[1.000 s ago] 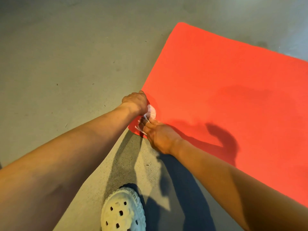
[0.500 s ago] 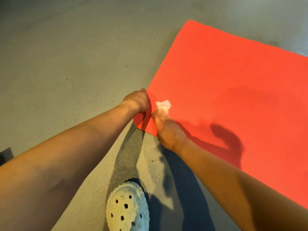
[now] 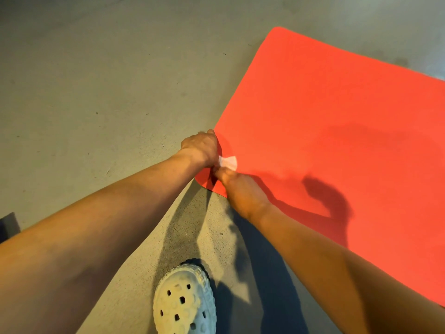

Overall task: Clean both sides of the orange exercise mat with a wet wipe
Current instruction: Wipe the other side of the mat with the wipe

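Note:
The orange exercise mat (image 3: 337, 121) lies flat on the grey floor and fills the right half of the view. My left hand (image 3: 201, 147) grips the mat's left edge near its rounded near corner. My right hand (image 3: 240, 191) holds a small white wet wipe (image 3: 228, 162) and presses it on the mat just inside that corner, right beside my left hand. My right fingers are hidden under the back of the hand.
Bare grey concrete floor (image 3: 96, 92) spreads to the left and behind the mat. My white perforated clog (image 3: 185, 302) stands on the floor below the mat corner. A dark object (image 3: 8, 226) shows at the left edge.
The wipe went from the mat's corner a little further onto the mat, then came back next to my left hand. My left hand has kept its hold on the edge.

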`<state>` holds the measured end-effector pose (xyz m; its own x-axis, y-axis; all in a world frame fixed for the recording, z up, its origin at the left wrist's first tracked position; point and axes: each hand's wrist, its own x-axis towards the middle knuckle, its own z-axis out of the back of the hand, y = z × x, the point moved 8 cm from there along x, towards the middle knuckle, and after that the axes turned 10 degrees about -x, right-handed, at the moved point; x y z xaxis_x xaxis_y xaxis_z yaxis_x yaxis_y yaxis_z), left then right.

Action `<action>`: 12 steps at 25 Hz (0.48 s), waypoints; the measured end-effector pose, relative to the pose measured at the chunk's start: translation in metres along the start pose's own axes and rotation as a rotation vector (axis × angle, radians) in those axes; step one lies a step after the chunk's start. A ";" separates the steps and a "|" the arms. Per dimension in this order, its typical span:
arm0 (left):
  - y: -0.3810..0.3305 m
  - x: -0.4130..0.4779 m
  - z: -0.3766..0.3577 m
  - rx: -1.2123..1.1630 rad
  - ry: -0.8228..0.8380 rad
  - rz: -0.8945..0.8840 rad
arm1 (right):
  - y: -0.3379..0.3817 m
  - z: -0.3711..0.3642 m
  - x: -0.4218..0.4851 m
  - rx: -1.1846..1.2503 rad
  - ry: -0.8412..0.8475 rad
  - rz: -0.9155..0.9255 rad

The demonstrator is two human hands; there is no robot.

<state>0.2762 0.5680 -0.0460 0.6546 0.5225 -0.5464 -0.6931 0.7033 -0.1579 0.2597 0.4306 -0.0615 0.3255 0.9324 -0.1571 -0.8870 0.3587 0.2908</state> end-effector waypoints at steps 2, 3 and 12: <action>-0.006 0.000 0.001 0.034 -0.042 -0.009 | 0.028 -0.015 -0.006 -0.054 0.059 0.176; -0.011 0.001 0.003 0.046 -0.065 -0.028 | 0.032 -0.019 -0.006 -0.079 0.068 0.235; -0.056 0.002 0.003 0.172 -0.132 -0.258 | -0.147 0.029 -0.047 -0.051 -0.169 -0.297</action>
<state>0.3170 0.5310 -0.0360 0.8428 0.3669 -0.3938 -0.4462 0.8855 -0.1297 0.3839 0.3358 -0.0696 0.6177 0.7835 -0.0678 -0.7593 0.6167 0.2080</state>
